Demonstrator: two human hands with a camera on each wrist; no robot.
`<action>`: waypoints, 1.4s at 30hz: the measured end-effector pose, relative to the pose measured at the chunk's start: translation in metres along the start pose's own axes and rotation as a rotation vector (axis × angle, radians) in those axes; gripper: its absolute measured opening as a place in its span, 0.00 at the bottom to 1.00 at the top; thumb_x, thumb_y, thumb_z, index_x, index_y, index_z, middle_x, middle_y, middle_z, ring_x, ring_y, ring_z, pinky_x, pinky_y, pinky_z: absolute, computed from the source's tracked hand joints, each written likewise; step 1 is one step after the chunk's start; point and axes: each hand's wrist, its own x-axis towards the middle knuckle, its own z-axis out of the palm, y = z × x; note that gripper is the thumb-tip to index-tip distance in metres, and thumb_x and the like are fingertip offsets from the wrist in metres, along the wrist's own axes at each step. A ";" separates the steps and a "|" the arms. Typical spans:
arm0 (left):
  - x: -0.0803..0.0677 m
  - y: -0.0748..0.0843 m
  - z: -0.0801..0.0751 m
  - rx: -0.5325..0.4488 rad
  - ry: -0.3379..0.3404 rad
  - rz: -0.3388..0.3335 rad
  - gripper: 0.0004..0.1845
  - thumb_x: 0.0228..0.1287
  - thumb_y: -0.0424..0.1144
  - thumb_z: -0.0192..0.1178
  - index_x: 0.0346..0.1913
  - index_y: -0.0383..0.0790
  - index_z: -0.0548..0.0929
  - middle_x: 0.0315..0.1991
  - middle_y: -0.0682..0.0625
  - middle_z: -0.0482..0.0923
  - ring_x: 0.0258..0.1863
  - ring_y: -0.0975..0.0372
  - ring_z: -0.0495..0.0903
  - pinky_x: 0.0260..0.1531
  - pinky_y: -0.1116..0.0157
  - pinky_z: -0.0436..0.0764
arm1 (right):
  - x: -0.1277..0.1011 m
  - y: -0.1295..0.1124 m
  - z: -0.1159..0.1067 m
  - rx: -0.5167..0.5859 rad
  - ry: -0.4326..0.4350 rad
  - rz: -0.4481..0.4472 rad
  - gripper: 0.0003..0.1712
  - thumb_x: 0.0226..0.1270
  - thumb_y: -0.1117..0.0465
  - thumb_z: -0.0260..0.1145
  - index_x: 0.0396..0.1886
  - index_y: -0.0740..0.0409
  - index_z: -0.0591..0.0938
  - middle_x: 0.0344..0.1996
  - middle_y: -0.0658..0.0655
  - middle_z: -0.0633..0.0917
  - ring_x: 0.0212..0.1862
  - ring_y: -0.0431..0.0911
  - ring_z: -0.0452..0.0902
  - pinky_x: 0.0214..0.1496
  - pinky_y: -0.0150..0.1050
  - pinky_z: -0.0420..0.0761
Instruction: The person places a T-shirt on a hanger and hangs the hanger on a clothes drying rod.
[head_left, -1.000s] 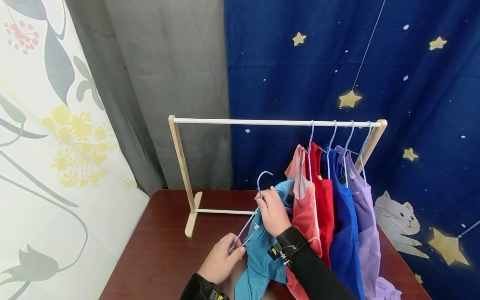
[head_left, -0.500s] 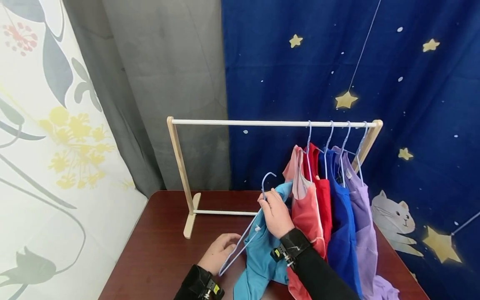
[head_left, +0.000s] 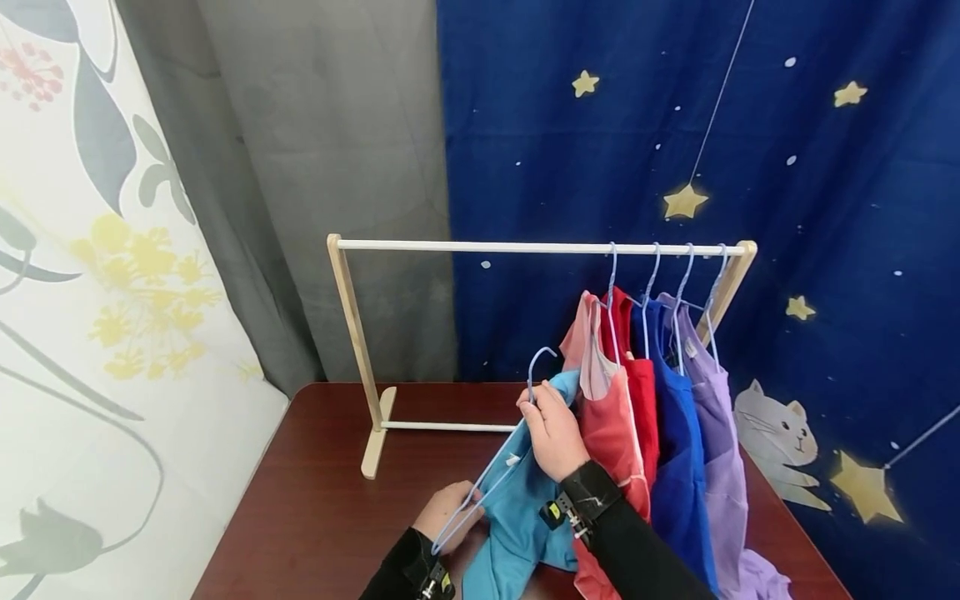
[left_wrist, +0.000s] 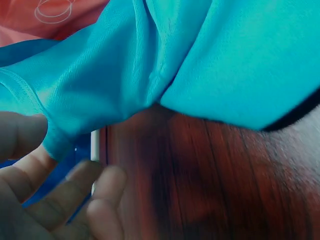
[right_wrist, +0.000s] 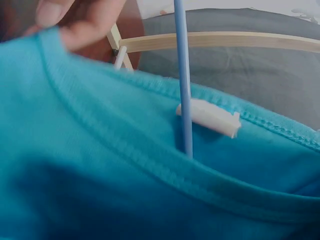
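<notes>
A thin blue wire hanger (head_left: 498, 454) is pinched near its hook by the curled fingers of the right hand (head_left: 552, 432), above the dark wooden table (head_left: 322, 508). Its lower end is gripped by the left hand (head_left: 447, 517). A smooth turquoise knit shirt (head_left: 517, 517) is draped over it, left of garments hung on the wooden rack (head_left: 525, 247).

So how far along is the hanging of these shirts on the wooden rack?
Done: four garments, pink, red, blue and lilac, hang on the wooden rack's white rail. In hand: the turquoise shirt is going onto a light blue wire hanger; the right hand grips its neck, the left hand its lower end. Left: hooking it on the rail.
</notes>
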 end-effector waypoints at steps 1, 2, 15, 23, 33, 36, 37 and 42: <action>-0.003 0.001 -0.004 -0.012 0.007 -0.022 0.03 0.67 0.39 0.61 0.38 0.44 0.79 0.31 0.55 0.77 0.30 0.64 0.74 0.32 0.63 0.75 | 0.000 0.000 0.000 -0.003 0.001 0.000 0.05 0.78 0.65 0.56 0.41 0.58 0.78 0.31 0.50 0.77 0.48 0.50 0.74 0.73 0.52 0.60; -0.005 0.003 -0.008 -0.022 0.009 -0.036 0.03 0.67 0.39 0.62 0.36 0.45 0.78 0.30 0.56 0.76 0.29 0.66 0.73 0.31 0.63 0.74 | 0.001 0.000 0.001 -0.008 0.004 0.001 0.05 0.78 0.65 0.56 0.41 0.58 0.78 0.32 0.50 0.77 0.49 0.50 0.74 0.73 0.52 0.60; -0.034 0.017 -0.053 -0.085 0.023 -0.092 0.09 0.63 0.42 0.69 0.32 0.49 0.78 0.20 0.61 0.70 0.21 0.70 0.68 0.23 0.68 0.69 | 0.007 0.006 -0.003 -0.067 0.061 0.035 0.05 0.77 0.67 0.56 0.40 0.59 0.78 0.32 0.55 0.79 0.48 0.54 0.76 0.75 0.50 0.58; -0.047 0.027 -0.068 -0.106 0.028 -0.159 0.10 0.60 0.42 0.70 0.32 0.49 0.77 0.23 0.61 0.75 0.24 0.70 0.73 0.27 0.68 0.72 | 0.009 0.014 -0.006 -0.082 0.076 0.031 0.04 0.76 0.68 0.57 0.39 0.59 0.78 0.32 0.55 0.79 0.47 0.54 0.76 0.74 0.52 0.59; -0.055 0.042 -0.085 -0.044 0.037 -0.169 0.09 0.62 0.40 0.68 0.31 0.50 0.77 0.20 0.61 0.73 0.21 0.69 0.71 0.24 0.67 0.71 | 0.008 0.018 -0.010 -0.100 0.058 0.030 0.04 0.77 0.66 0.57 0.40 0.59 0.78 0.34 0.55 0.80 0.45 0.53 0.75 0.72 0.55 0.61; -0.052 0.047 -0.090 -0.008 0.037 -0.156 0.08 0.63 0.39 0.67 0.31 0.51 0.77 0.23 0.61 0.73 0.23 0.69 0.71 0.25 0.67 0.72 | 0.007 0.017 -0.010 -0.098 0.050 0.039 0.04 0.76 0.66 0.58 0.39 0.59 0.79 0.35 0.55 0.80 0.45 0.52 0.75 0.72 0.56 0.61; -0.051 0.049 -0.091 0.003 0.041 -0.151 0.08 0.64 0.39 0.67 0.31 0.51 0.77 0.24 0.61 0.74 0.23 0.69 0.72 0.26 0.66 0.72 | 0.007 0.017 -0.009 -0.096 0.047 0.037 0.04 0.76 0.67 0.58 0.39 0.59 0.79 0.34 0.55 0.80 0.46 0.52 0.75 0.72 0.56 0.61; -0.039 0.060 -0.090 0.031 0.061 -0.140 0.10 0.65 0.39 0.67 0.31 0.51 0.76 0.28 0.60 0.73 0.27 0.68 0.73 0.27 0.67 0.75 | 0.003 0.014 -0.005 -0.091 0.026 0.039 0.04 0.75 0.67 0.59 0.39 0.59 0.80 0.33 0.54 0.81 0.48 0.53 0.76 0.72 0.56 0.61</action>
